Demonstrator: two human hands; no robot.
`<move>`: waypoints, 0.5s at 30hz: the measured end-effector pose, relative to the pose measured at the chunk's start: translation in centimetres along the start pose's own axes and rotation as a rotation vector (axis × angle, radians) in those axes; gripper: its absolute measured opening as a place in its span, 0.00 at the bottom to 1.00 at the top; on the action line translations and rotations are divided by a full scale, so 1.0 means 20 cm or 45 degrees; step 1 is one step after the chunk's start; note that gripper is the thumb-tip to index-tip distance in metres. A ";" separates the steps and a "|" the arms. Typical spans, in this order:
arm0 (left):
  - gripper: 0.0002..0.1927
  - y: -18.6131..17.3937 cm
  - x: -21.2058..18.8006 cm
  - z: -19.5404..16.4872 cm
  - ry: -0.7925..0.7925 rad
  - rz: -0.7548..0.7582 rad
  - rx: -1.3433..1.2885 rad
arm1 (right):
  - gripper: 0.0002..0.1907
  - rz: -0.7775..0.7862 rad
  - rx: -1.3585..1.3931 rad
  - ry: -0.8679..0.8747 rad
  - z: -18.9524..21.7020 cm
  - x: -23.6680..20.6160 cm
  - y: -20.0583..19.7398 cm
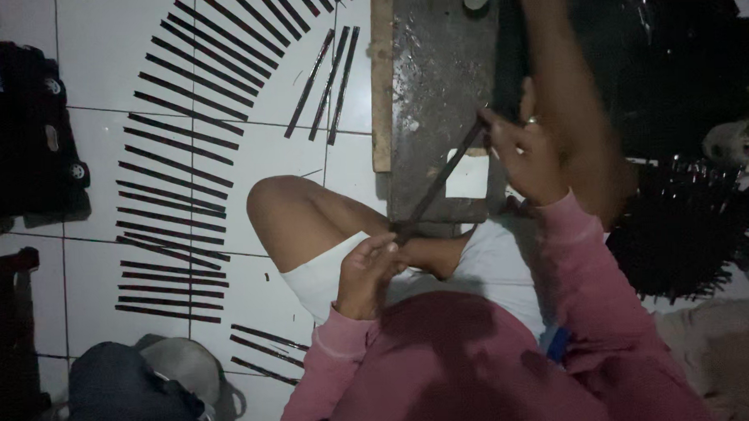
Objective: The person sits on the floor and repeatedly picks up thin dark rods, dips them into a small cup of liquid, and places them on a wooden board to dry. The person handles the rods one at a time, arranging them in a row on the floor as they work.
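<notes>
- The person sits on the white tiled floor (223, 158) holding one thin dark strip (440, 182) slantwise over a worn plank (440, 59) that juts out from their lap.
- To do this bit well, I reckon you keep the strip flat against the plank so it can't flex, and pull with even tension from both ends.
- Left hand (367, 273) is curled tight round the strip's near end, down by the bare knee (287, 209).
- Right hand (526, 151) pinches the far end between thumb and fingers, closed on it, with a ring just showing.
- The strip runs between the two hands, its middle over a pale patch (469, 178) on the plank.
- More dark strips (178, 172) lie fanned out in an arc across the tiles to the left, and a messy dark heap (686, 224) sits on the right.
</notes>
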State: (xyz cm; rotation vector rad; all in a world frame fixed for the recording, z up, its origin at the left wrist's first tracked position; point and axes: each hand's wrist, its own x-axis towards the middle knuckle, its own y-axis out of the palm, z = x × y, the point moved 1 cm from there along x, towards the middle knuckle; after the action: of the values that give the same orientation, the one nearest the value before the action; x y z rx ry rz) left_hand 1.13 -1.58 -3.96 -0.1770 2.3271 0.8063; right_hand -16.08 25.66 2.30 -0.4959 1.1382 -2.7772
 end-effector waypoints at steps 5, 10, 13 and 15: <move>0.17 0.00 -0.01 0.01 -0.003 0.021 -0.003 | 0.19 0.073 -0.285 0.009 0.06 -0.14 0.08; 0.16 0.02 -0.01 0.02 -0.064 -0.042 0.001 | 0.19 0.105 -0.632 -0.243 0.18 -0.36 0.20; 0.14 0.02 -0.01 0.02 -0.030 -0.043 -0.002 | 0.18 -0.066 -0.674 -0.521 0.24 -0.46 0.26; 0.13 0.02 -0.03 0.01 0.022 -0.053 0.087 | 0.20 -0.035 -0.658 -0.482 0.22 -0.48 0.25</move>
State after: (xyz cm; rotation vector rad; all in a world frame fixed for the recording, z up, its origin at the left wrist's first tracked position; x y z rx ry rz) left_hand 1.50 -1.11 -3.55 -0.2027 2.3556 0.7061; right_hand -5.77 21.19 -0.74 -1.0324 1.7368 -2.2383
